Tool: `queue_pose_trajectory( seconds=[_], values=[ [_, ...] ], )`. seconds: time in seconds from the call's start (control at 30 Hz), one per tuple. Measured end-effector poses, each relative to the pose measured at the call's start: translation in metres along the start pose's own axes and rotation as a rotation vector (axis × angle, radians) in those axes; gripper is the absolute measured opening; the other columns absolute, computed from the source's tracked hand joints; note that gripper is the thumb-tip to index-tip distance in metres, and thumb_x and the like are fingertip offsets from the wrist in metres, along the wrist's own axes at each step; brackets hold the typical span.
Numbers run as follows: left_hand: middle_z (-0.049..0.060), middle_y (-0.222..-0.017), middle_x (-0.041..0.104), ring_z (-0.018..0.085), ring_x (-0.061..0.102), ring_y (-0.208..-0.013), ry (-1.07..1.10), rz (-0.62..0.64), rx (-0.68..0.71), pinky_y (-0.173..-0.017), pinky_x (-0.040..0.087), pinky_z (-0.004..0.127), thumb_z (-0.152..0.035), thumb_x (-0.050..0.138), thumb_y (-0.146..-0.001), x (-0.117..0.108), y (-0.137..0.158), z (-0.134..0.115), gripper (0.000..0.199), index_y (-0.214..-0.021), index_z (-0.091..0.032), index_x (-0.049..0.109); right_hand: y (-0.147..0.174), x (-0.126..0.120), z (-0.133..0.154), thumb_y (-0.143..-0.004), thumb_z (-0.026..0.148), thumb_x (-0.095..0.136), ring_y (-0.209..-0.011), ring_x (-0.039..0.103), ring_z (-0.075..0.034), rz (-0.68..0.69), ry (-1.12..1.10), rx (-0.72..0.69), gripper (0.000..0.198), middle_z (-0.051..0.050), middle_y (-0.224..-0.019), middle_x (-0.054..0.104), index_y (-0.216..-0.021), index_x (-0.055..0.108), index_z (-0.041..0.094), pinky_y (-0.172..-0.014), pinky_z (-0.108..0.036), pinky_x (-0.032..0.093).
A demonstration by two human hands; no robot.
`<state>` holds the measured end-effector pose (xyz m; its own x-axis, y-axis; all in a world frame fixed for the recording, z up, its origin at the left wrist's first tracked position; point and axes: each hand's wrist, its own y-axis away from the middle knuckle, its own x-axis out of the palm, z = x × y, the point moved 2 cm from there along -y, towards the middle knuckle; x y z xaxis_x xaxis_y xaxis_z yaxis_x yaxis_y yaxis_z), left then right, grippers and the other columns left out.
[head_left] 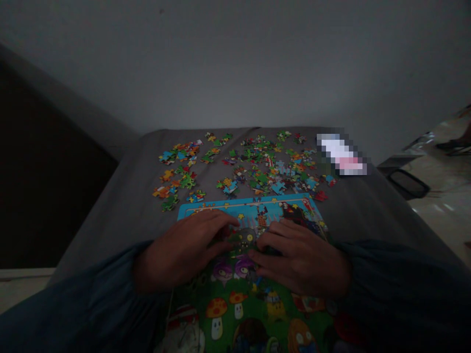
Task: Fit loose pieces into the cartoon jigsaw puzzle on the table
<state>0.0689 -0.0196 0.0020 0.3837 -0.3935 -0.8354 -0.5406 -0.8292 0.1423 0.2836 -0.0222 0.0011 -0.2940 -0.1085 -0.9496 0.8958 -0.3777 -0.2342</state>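
- Puzzle board (252, 306) sits low in the middle of the frame, under your hands, with a blue top edge and green lower down.
- Your left hand (186, 247) is over the upper left part of the board, bent, with a gap between thumb and fingers.
- Your right hand (300, 255) is over the upper right part, fingers curled in; you cannot tell if it pinches a piece.
- The two hands face each other but stay apart, with a gray round-eyed figure (247, 239) showing between them.
- Loose puzzle pieces (260, 146) lie past the board's top edge, across the middle of the frame, on the gray surface (134, 196).
- A bright, blurry thing (342, 154) lies right of the pieces.
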Motion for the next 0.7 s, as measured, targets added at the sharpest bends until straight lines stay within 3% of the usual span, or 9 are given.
queue_pose_trajectory(
  seconds=[0.1, 0.3, 0.53, 0.7],
  values=[
    [0.000, -0.096, 0.061, 0.017, 0.056, -0.087, 0.035, -0.025, -0.005, -0.081, 0.044, 0.032, -0.024, 0.057, -0.087, 0.000, 0.002, 0.001, 0.034, -0.119, -0.027, 0.050, 0.000, 0.000, 0.001, -0.092, 0.032, 0.052, -0.085, 0.048, -0.019, -0.007, 0.000, 0.011, 0.021, -0.003, -0.089, 0.060, -0.102, 0.065, 0.020, -0.071, -0.033, 0.038],
    [0.001, -0.120, 0.055, 0.020, 0.051, -0.110, -0.013, -0.024, 0.073, -0.094, 0.040, 0.032, -0.023, 0.062, -0.084, -0.008, 0.004, 0.006, 0.039, -0.121, -0.030, 0.053, -0.002, -0.002, 0.000, -0.093, 0.031, 0.049, -0.087, 0.047, -0.018, -0.041, -0.070, 0.066, 0.024, -0.003, -0.090, 0.061, -0.106, 0.064, 0.018, -0.074, -0.033, 0.038],
    [0.000, -0.120, 0.054, 0.019, 0.051, -0.111, -0.081, 0.023, 0.112, -0.096, 0.040, 0.033, -0.016, 0.059, -0.085, -0.010, -0.001, 0.005, 0.034, -0.115, -0.033, 0.060, -0.001, -0.003, -0.001, -0.092, 0.026, 0.050, -0.086, 0.047, -0.018, -0.074, -0.093, 0.069, 0.020, -0.003, -0.090, 0.061, -0.102, 0.066, 0.017, -0.074, -0.031, 0.038],
    [0.000, -0.114, 0.060, 0.017, 0.055, -0.105, -0.056, -0.011, 0.125, -0.091, 0.044, 0.030, -0.028, 0.051, -0.091, -0.011, -0.003, 0.009, 0.024, -0.114, -0.028, 0.060, 0.000, -0.005, -0.002, -0.092, 0.025, 0.051, -0.087, 0.048, -0.018, -0.092, -0.092, 0.078, 0.020, -0.004, -0.091, 0.062, -0.102, 0.066, 0.017, -0.074, -0.032, 0.039]
  ],
)
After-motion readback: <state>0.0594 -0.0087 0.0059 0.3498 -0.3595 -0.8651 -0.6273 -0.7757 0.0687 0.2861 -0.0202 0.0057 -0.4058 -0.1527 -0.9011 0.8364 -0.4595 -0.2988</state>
